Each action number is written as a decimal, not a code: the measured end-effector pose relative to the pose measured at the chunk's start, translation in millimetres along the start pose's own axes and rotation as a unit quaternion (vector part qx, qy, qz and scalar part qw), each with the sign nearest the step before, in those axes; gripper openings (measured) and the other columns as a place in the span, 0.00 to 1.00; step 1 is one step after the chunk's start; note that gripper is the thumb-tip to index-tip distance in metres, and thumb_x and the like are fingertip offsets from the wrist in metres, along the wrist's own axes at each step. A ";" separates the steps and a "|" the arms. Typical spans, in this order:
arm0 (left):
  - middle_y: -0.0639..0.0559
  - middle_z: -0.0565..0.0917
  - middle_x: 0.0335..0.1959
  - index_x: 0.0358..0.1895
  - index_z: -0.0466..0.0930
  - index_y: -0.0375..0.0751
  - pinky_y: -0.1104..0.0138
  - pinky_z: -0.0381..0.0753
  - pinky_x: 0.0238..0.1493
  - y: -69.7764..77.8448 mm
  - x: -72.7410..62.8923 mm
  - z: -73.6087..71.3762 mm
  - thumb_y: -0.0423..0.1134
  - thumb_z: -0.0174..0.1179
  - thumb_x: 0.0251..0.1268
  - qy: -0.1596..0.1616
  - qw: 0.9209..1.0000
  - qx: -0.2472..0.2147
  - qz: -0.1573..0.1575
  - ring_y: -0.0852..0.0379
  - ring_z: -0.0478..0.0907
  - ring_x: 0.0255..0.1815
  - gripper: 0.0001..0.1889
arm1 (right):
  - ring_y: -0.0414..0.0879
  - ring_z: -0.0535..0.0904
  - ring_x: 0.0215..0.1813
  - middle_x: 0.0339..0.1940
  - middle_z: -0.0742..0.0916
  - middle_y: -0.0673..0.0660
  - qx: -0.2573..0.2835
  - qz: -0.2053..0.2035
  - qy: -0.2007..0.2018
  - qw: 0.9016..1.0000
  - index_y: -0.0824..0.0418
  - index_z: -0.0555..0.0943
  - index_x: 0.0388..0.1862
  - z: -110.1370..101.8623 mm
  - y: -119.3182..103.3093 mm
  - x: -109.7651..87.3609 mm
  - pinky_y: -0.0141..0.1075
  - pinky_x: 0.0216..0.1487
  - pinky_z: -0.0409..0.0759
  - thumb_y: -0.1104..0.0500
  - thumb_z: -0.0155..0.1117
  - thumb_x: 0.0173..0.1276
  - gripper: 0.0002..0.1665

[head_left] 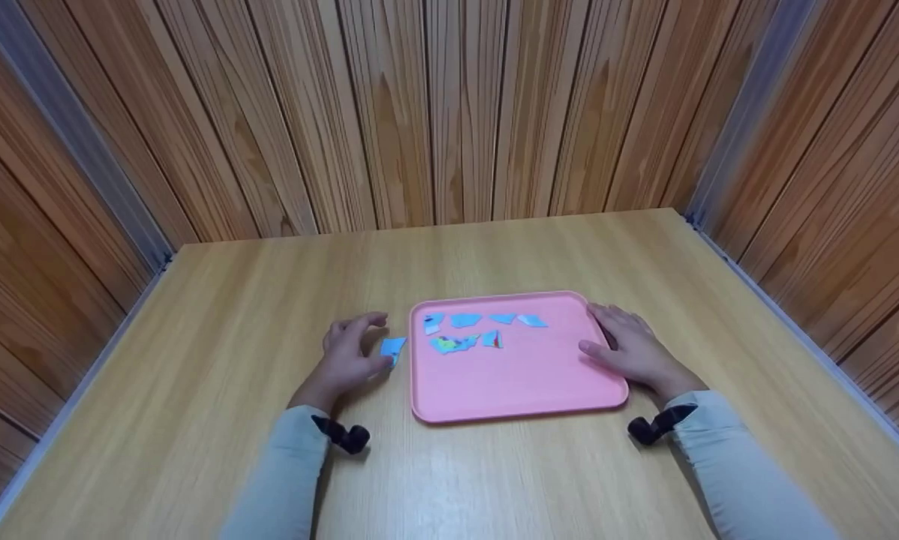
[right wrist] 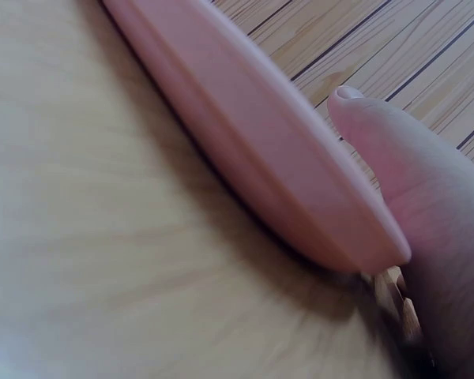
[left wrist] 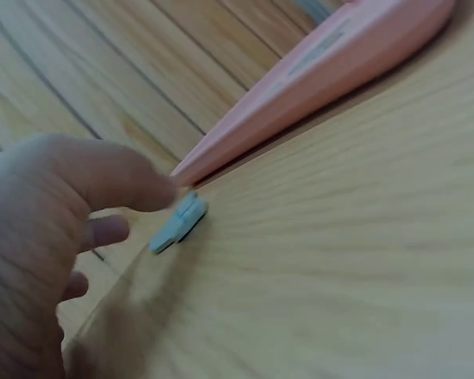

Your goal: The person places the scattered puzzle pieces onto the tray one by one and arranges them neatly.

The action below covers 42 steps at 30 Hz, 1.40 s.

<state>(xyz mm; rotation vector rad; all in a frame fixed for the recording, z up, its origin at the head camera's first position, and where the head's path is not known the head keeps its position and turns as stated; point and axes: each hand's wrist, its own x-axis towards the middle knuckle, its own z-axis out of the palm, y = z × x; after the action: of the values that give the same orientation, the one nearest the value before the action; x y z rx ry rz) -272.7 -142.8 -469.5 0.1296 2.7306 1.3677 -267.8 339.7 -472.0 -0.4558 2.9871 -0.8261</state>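
A pink tray (head_left: 524,390) lies on the table, with several flat, irregular blue picture pieces, like puzzle pieces, in two rows on it. One of these pieces (head_left: 455,344) has a yellow-green patch. My right hand (head_left: 637,349) holds the tray's right edge, thumb over the rim and the other fingers along the outside. Left of the tray, my left hand (head_left: 348,352) hovers with thumb and fingers spread apart around small blue pieces (head_left: 393,346) on the table. In the left wrist view these pieces (left wrist: 180,223) look overlapped, just beyond the thumb; whether it touches them I cannot tell.
The light wooden table (head_left: 307,277) runs back to a wood-panelled wall (head_left: 464,112). Panelled walls also stand at the left and right. A black camera (head_left: 344,435) is strapped to the left wrist and another camera (head_left: 656,426) to the right.
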 end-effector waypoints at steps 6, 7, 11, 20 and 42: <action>0.58 0.66 0.67 0.70 0.67 0.67 0.37 0.54 0.72 -3.8 -2.2 -1.2 0.45 0.71 0.57 -0.012 0.999 0.028 0.012 0.48 0.46 0.74 0.37 | 0.65 0.44 0.82 0.81 0.58 0.67 0.002 -0.001 0.002 1.000 0.63 0.53 0.82 0.2 -0.1 -0.4 0.60 0.78 0.35 0.33 0.56 0.72 0.53; 0.59 0.67 0.66 0.70 0.68 0.67 0.37 0.55 0.72 -3.6 -2.2 -0.4 0.45 0.71 0.56 -0.010 0.999 0.034 0.012 0.49 0.47 0.73 0.36 | 0.65 0.44 0.82 0.81 0.59 0.67 0.001 -0.002 0.004 1.000 0.63 0.54 0.82 0.3 -0.2 -0.5 0.59 0.78 0.35 0.33 0.56 0.72 0.53; 0.59 0.69 0.64 0.69 0.69 0.65 0.38 0.56 0.71 -2.1 -2.3 1.2 0.45 0.71 0.55 -0.005 0.999 0.050 0.015 0.48 0.48 0.73 0.36 | 0.67 0.47 0.81 0.80 0.61 0.69 -0.004 -0.016 0.015 1.000 0.67 0.56 0.80 -0.2 -0.7 -0.6 0.60 0.77 0.37 0.36 0.58 0.72 0.52; 0.58 0.67 0.64 0.66 0.73 0.66 0.42 0.59 0.72 -1.0 -3.8 0.1 0.47 0.75 0.51 0.006 0.999 0.051 0.005 0.50 0.51 0.71 0.36 | 0.68 0.46 0.81 0.80 0.61 0.69 -0.006 -0.017 0.012 1.000 0.67 0.55 0.80 -1.2 -0.6 -0.8 0.60 0.77 0.37 0.36 0.57 0.73 0.51; 0.55 0.71 0.62 0.70 0.72 0.57 0.44 0.64 0.69 6.5 -0.8 -22.5 0.45 0.75 0.56 0.031 0.998 0.024 0.044 0.45 0.54 0.71 0.36 | 0.67 0.46 0.81 0.80 0.61 0.70 -0.019 -0.009 0.014 1.000 0.68 0.55 0.80 2.2 -6.5 0.4 0.61 0.77 0.36 0.34 0.52 0.75 0.51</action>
<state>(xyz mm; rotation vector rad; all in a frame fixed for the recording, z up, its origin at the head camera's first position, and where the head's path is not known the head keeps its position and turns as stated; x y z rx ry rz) -274.2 -156.9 -450.9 0.2160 2.8426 1.3487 -266.3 333.2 -470.6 -0.4758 3.0339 -0.7848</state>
